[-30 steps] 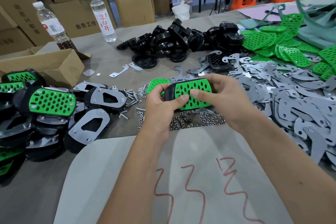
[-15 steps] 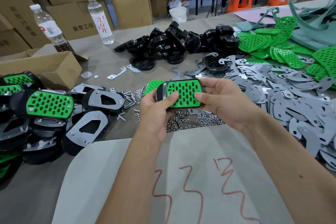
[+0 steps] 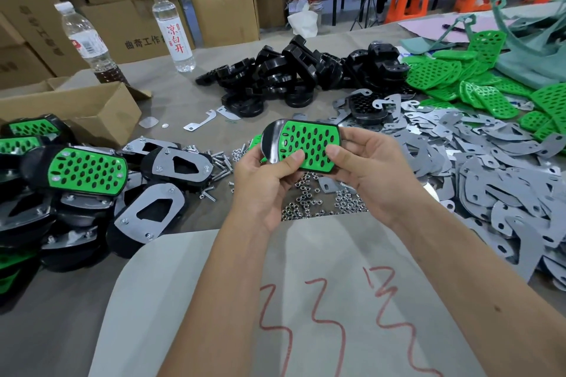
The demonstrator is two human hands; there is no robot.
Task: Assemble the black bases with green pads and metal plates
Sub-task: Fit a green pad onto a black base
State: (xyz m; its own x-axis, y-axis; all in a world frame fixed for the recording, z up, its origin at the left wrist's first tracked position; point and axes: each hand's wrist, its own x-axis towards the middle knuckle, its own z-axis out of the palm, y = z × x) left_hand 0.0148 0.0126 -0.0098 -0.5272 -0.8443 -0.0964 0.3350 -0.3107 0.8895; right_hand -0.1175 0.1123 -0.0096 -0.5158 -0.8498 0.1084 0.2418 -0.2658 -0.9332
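The left hand (image 3: 263,184) and the right hand (image 3: 372,171) together hold one black base (image 3: 271,141) with a green pad (image 3: 309,145) lying on its top face, lifted above the table (image 3: 171,101). The left hand grasps the base from its near left side, with the thumb pressed on the lower edge of the pad; the right hand grasps the right end, its thumb also on the pad and its fingers curled behind the piece. The rounded black end of the base shows bare to the left of the pad. Just below both hands lies a scatter of small nuts (image 3: 309,202), and just left of the left hand is a little heap of screws (image 3: 219,162). Far to the left of the left hand is a pile of assembled pieces (image 3: 85,171), some with the green side up and some with a metal plate up. To the right of the right hand spreads a wide heap of metal plates (image 3: 477,168). Beyond the hands is a pile of loose black bases (image 3: 294,73), and beyond the right hand lie loose green pads (image 3: 477,79).
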